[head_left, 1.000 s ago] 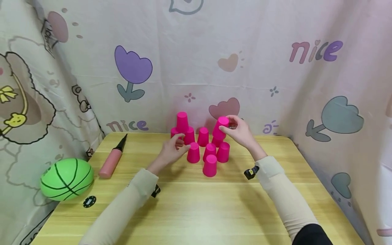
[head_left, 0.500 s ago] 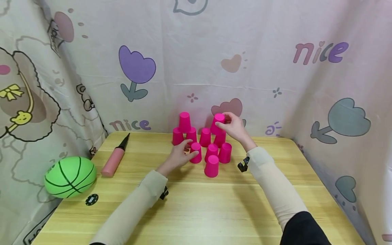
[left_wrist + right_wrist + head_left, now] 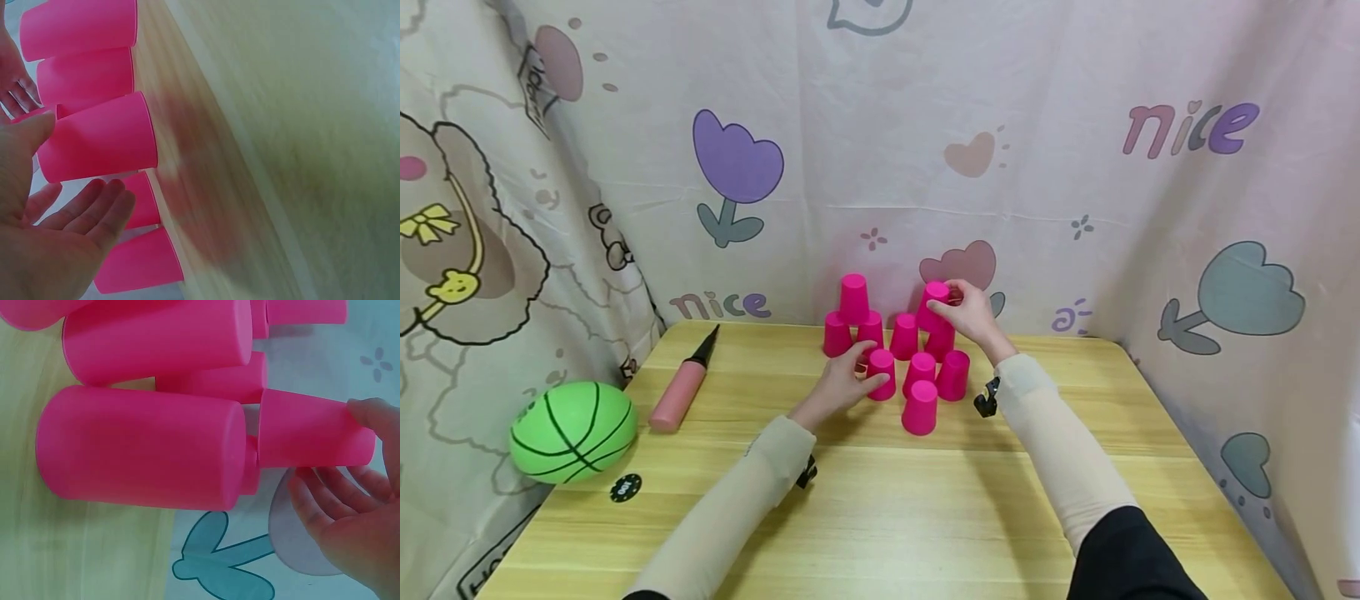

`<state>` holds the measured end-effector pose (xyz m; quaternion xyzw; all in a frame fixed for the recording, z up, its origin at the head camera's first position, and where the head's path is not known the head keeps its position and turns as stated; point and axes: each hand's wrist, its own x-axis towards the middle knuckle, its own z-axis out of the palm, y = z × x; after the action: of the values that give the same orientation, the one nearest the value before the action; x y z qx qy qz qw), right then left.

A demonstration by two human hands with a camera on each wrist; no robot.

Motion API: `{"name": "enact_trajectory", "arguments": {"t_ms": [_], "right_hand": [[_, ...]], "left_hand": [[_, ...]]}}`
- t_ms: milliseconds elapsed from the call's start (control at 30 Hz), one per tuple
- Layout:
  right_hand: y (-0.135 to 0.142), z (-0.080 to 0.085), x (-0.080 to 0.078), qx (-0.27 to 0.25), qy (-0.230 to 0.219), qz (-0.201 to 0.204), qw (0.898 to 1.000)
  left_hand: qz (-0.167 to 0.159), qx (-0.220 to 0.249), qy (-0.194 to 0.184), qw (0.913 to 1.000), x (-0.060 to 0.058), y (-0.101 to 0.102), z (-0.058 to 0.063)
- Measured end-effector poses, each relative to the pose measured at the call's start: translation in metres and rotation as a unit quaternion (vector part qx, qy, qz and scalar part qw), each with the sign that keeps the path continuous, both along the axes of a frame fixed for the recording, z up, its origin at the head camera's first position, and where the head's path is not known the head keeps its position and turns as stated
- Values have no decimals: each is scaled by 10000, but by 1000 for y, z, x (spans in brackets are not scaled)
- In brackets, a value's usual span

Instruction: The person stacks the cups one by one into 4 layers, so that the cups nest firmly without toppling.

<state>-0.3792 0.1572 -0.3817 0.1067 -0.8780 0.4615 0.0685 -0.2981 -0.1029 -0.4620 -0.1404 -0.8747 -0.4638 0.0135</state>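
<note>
- Pinches with the right hand (image 3: 973, 312) the raised cup (image 3: 933, 305), between thumb and fingers, well behind the front cup (image 3: 920, 408) and slightly right.
- Spreads thumb and fingers of the left hand (image 3: 838, 383) loosely about the near-left cup (image 3: 882, 375), behind and left of the front cup; cannot tell whether touching.
- Holds the raised cup on or just over two back cups (image 3: 939, 340); cannot tell which.
- Directly behind the front cup: middle cup (image 3: 921, 368), partly hidden; behind and right: outer cup (image 3: 953, 376). All pink, upside down.
- Far behind and left of the front cup: three-cup stack (image 3: 853, 298), one atop two.
- Well left of the front cup: pink pump (image 3: 677, 396), black-nozzled; farther left, green ball (image 3: 572, 433) with black lines; left and nearer, black chip (image 3: 626, 487).
- Either side, nearer than the front cup: beige sleeves (image 3: 1075, 450).
- Beneath the front cup: wooden table (image 3: 940, 525); beyond: printed curtain (image 3: 1045, 83).
</note>
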Motion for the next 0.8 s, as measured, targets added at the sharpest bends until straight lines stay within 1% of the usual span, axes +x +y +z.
{"name": "enact_trajectory", "arguments": {"t_ms": [267,533,800], "right_hand": [[-4,-2,-6,43,75,-39,10000],[-5,-3,-9,93,30,-99,9999],[-5,-4,-10,84,23,-74,9999]], "left_hand": [[-5,-88,-1,10000,-3,1,2],[-6,-128,-78,9999,-2,1,3],[-124,-153,0,9998,-5,0,3]]}}
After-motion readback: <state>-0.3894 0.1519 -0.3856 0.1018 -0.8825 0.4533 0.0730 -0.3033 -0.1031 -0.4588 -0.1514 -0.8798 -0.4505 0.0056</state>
